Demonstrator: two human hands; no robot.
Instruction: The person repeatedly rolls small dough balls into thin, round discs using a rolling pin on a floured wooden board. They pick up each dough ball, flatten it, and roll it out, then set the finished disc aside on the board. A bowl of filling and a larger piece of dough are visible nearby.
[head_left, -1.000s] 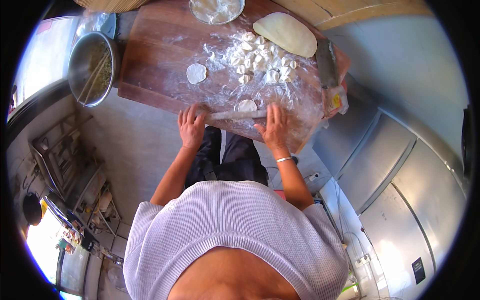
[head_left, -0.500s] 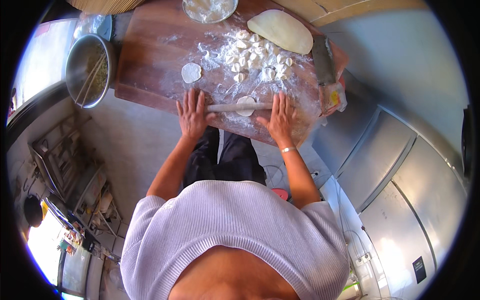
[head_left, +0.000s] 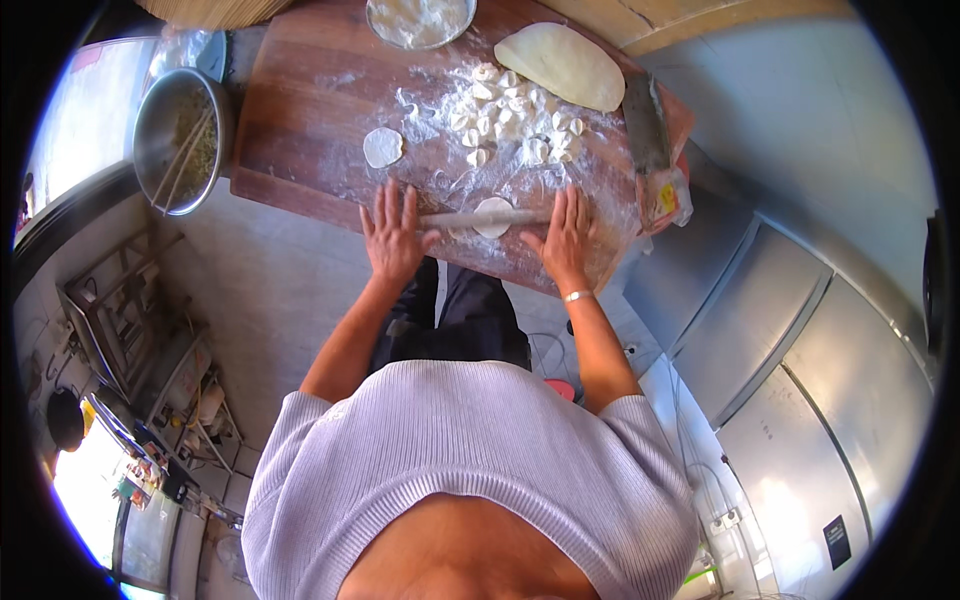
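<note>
A pale rolling pin [head_left: 455, 219] lies crosswise near the front edge of the floured wooden board [head_left: 300, 130]. My left hand [head_left: 394, 242] rests flat on its left end, fingers stretched and spread. On the right end, my right hand [head_left: 563, 243] presses with straight fingers and the thumb apart. Between the hands, the pin crosses a small round dough wrapper [head_left: 491, 231]. Another flat wrapper [head_left: 383, 148] lies farther off, beyond my left hand. Several small cut dough pieces [head_left: 505, 105] sit in loose flour beyond the pin, beside a large folded slab of dough [head_left: 560, 66].
A bowl of flour [head_left: 421, 46] stands at the far edge. Left of the board is a steel bowl [head_left: 227, 135] of filling with chopsticks in it. At the right edge lie a dark, wide blade [head_left: 646, 122] and a plastic bag [head_left: 664, 200]. Steel cabinets [head_left: 770, 310] stand right.
Both hands and the rolling pin have shifted slightly toward me and a little to the right. More of the wrapper's far side shows beyond the pin.
</note>
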